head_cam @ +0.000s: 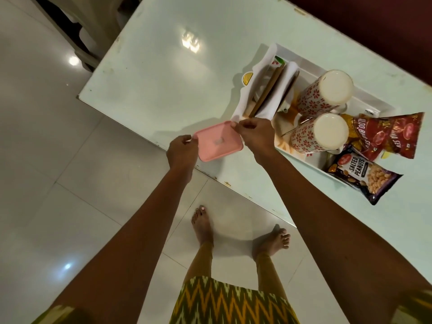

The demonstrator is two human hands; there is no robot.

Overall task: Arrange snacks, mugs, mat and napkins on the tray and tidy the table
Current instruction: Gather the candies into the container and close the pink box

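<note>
A pink rectangular plastic lid or box [217, 142] lies at the table's near edge. My left hand [182, 152] pinches its left corner and my right hand [253, 136] pinches its far right corner. To the right stands a white tray [364, 101]. It holds folded white napkins [284, 94] with a brown mat [266, 92] upright between them, and two white mugs with red flowers [325, 94] [316, 134]. Red snack packets [388, 134] and a salted peanuts packet [364, 174] lie at the tray's near right end.
The pale green table [175, 66] stretches away to the far left. Its near edge runs diagonally just under my hands. A plastic chair [77, 31] stands at the far left corner. My bare feet stand on the white tiled floor [70, 183].
</note>
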